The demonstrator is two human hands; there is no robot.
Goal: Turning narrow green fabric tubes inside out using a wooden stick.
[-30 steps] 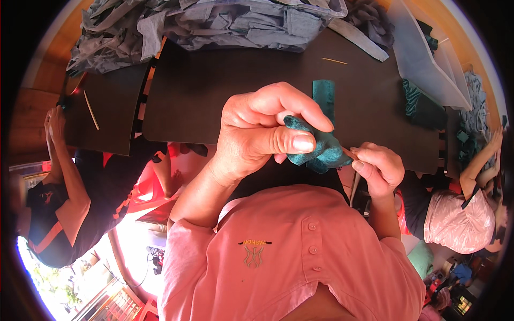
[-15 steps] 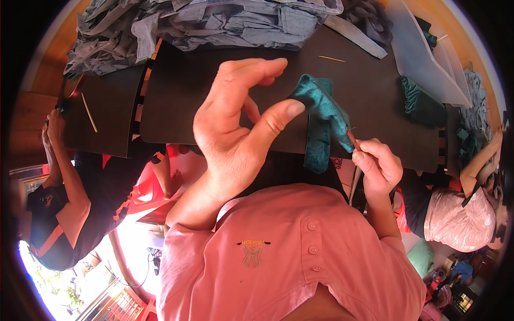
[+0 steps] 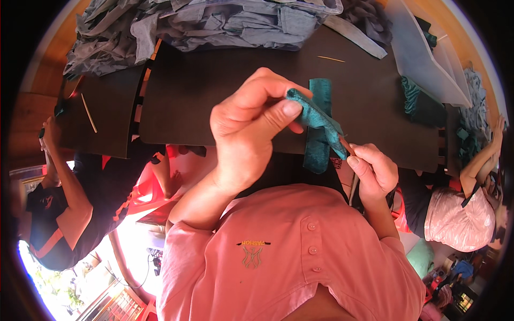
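Over the dark flat table (image 3: 203, 101), a teal velvet tube (image 3: 317, 115) spans from the left hand (image 3: 243, 125) to the thin brown stick (image 3: 345, 143) in the right hand (image 3: 376, 170), crossing above a straight teal velvet strip (image 3: 320, 96). At the far side sits a clear plastic bin (image 3: 278, 40) of grey cloth pieces (image 3: 235, 22), a loose grey cloth heap (image 3: 104, 43) to its left, a long grey cloth strip (image 3: 356, 37) to its right.

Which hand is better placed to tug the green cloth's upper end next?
Probably the left hand: its thumb and fingers are at the cloth's upper end. The right hand is at the lower end, occupied with pinching the brown stick.
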